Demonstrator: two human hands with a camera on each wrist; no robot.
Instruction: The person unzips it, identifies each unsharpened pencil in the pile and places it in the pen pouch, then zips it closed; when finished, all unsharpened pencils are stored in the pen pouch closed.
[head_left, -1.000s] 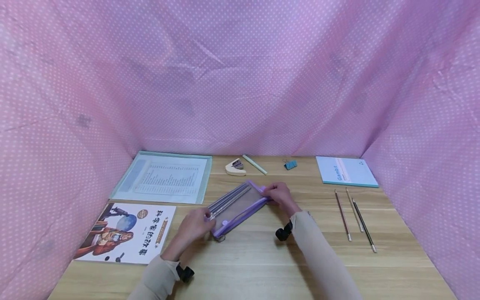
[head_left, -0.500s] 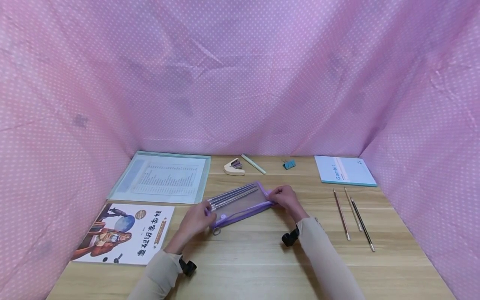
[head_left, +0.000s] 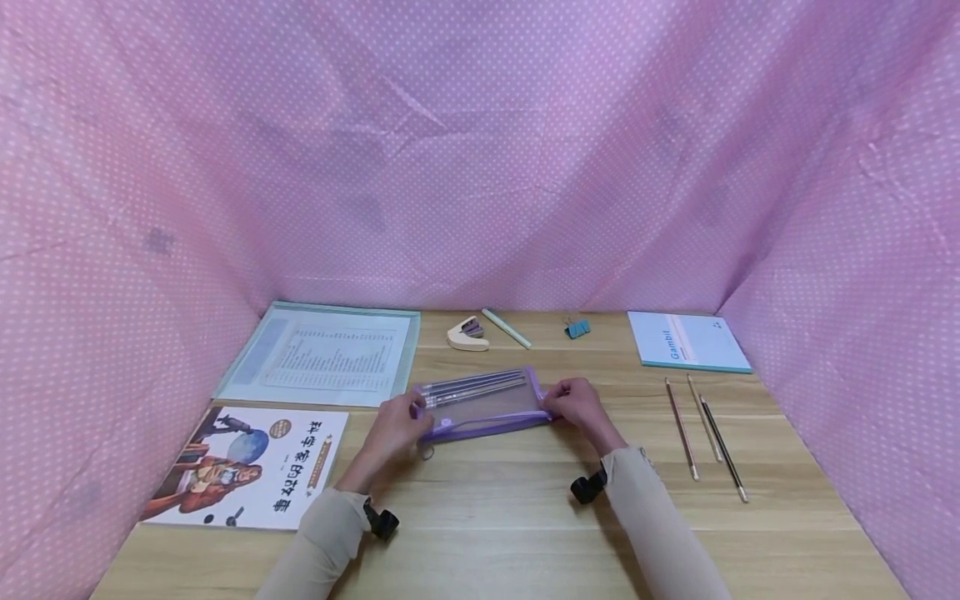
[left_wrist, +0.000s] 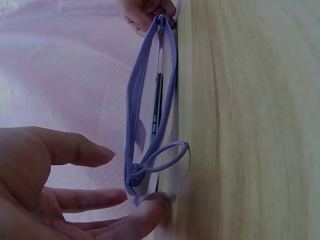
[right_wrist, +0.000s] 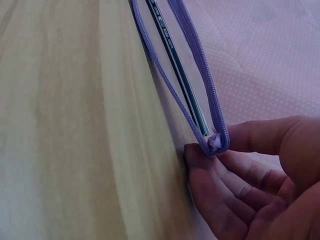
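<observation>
A see-through purple pencil case (head_left: 487,410) lies across the middle of the table, several pencils (head_left: 476,387) inside along its far side. Both wrist views show its zip gaping along the near edge. My left hand (head_left: 400,422) is at the case's left end, fingers round the corner beside the zip pull's ring (left_wrist: 175,152). The left thumb (left_wrist: 75,147) is held just off the upper zip edge. My right hand (head_left: 576,404) pinches the right end, thumb (right_wrist: 255,136) on top and fingers curled beneath.
A picture book (head_left: 258,468) and a clear document folder (head_left: 318,354) lie at the left. Behind the case are a cream stapler-like item (head_left: 467,336), a pale green pen (head_left: 506,327) and a teal binder clip (head_left: 577,329). Three pencils (head_left: 678,429) and a blue notebook (head_left: 686,342) are at the right.
The pencil case has turned clockwise and now lies nearly level across the table. My right hand has moved right and nearer with its end; the left end has shifted slightly away.
</observation>
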